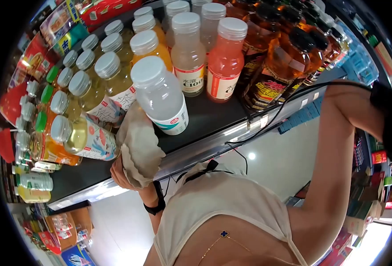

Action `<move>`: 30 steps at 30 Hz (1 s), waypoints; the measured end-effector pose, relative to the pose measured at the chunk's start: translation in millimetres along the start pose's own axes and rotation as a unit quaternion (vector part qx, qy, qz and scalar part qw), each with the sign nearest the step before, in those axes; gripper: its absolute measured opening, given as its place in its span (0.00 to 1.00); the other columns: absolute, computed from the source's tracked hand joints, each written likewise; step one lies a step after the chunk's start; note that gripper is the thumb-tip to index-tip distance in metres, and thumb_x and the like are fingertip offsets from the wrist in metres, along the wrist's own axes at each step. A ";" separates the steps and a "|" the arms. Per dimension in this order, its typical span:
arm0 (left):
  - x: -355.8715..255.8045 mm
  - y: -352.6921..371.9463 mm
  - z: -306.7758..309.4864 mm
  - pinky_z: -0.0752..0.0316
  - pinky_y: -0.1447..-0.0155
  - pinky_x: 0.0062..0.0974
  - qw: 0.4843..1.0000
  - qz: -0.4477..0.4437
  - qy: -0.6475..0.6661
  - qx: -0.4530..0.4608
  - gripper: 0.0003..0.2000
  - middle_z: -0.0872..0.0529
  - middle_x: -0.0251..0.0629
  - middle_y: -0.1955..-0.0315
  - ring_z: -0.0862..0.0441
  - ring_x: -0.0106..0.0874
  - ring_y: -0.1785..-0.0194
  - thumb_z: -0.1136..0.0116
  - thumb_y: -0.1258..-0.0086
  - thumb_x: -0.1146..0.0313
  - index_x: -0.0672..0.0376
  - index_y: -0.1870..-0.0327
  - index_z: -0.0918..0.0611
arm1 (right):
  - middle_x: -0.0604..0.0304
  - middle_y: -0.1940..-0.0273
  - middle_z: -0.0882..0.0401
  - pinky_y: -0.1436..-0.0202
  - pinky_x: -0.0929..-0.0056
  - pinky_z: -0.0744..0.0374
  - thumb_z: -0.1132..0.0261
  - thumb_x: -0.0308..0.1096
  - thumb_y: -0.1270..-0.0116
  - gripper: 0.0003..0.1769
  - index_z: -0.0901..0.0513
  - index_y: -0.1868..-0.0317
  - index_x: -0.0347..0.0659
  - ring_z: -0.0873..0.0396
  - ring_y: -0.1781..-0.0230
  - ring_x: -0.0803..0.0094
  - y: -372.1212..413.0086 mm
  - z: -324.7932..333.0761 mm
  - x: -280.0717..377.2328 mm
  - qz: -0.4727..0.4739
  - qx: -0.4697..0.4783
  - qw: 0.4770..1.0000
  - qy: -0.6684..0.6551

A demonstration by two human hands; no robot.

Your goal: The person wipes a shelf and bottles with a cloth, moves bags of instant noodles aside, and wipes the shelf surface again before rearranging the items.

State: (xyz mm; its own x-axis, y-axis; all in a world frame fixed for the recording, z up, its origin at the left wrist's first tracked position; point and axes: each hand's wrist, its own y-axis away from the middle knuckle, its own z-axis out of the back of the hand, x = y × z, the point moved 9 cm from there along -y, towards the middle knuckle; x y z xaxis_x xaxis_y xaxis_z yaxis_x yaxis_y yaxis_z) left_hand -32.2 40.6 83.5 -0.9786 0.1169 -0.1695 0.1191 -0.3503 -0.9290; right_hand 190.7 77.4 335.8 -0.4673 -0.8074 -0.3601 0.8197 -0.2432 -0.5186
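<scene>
My left hand (120, 174), with a black band at the wrist, is closed around a crumpled beige cloth (138, 144). The cloth rests on the dark shelf (196, 117) in a gap between bottles, against a clear bottle with a white cap (158, 95). Left of it, a pale yellow drink bottle (87, 137) leans outward in this wide view. Behind the clear bottle stand a cloudy drink bottle (188, 57) and a pink-red drink bottle (225, 62). My right arm bends up at the right, its black wristband at the frame's edge; the hand itself is out of sight.
Amber bottles with black caps (276, 66) fill the shelf's right side. Red packages (103, 11) and noodle packs sit at the back left. A black cable (276, 113) crosses the metal shelf edge (213, 137). A cardboard box (72, 226) stands at lower left.
</scene>
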 end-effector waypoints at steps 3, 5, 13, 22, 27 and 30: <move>6.8 1.5 0.0 0.27 0.50 0.38 0.999 0.025 0.043 -0.009 0.23 0.16 0.38 0.58 0.19 0.40 0.58 0.32 0.46 0.53 0.60 0.53 0.20 | 0.57 0.75 0.26 0.74 0.73 0.29 0.36 0.24 0.46 0.07 0.20 0.65 0.37 0.26 0.78 0.68 9.8 11.5 7.6 0.007 -0.039 0.999 -0.014; 6.3 -2.0 1.6 0.27 0.51 0.37 0.997 0.038 0.067 -0.014 0.22 0.16 0.38 0.58 0.19 0.40 0.59 0.34 0.43 0.54 0.60 0.53 0.20 | 0.58 0.75 0.26 0.75 0.74 0.29 0.36 0.23 0.46 0.07 0.20 0.65 0.37 0.26 0.79 0.69 23.6 21.6 13.2 -0.002 -0.075 0.996 -0.038; -0.7 -4.3 2.5 0.27 0.50 0.37 0.999 0.015 0.032 0.001 0.24 0.16 0.39 0.58 0.19 0.39 0.59 0.33 0.43 0.55 0.62 0.51 0.22 | 0.58 0.74 0.26 0.77 0.78 0.30 0.38 0.17 0.47 0.07 0.20 0.66 0.34 0.27 0.80 0.72 126.6 -71.1 -20.9 -0.317 -0.209 0.904 -0.196; -5.0 -6.5 5.1 0.28 0.48 0.37 0.999 0.009 0.034 0.000 0.23 0.16 0.37 0.57 0.20 0.38 0.58 0.32 0.44 0.56 0.60 0.52 0.22 | 0.52 0.58 0.24 0.60 0.63 0.22 0.37 0.18 0.48 0.15 0.22 0.58 0.37 0.22 0.61 0.54 147.4 -157.0 -9.2 -0.388 -0.169 0.892 -0.158; 4.8 -1.8 1.1 0.28 0.48 0.35 0.998 0.046 0.044 -0.004 0.21 0.16 0.35 0.60 0.20 0.38 0.58 0.31 0.45 0.57 0.59 0.54 0.20 | 0.51 0.61 0.29 0.63 0.59 0.23 0.38 0.18 0.47 0.13 0.26 0.60 0.37 0.24 0.65 0.51 140.4 -177.7 -14.8 -0.410 -0.153 0.883 -0.172; 4.5 -1.7 1.7 0.28 0.48 0.35 0.998 0.042 0.035 -0.007 0.21 0.16 0.36 0.60 0.20 0.38 0.58 0.31 0.46 0.57 0.59 0.55 0.20 | 0.50 0.61 0.31 0.64 0.58 0.24 0.39 0.18 0.47 0.14 0.27 0.60 0.38 0.25 0.66 0.49 142.0 -185.7 -15.9 -0.425 -0.158 0.871 -0.192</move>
State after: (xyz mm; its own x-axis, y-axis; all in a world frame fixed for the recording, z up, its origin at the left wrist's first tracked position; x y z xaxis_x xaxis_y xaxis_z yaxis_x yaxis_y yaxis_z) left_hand -37.0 40.1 84.8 -0.9508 0.1532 -0.2693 0.2032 -0.3481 -0.9152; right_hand 253.0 155.5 123.9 -0.6657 -0.5435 0.5112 0.0723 -0.7289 -0.6808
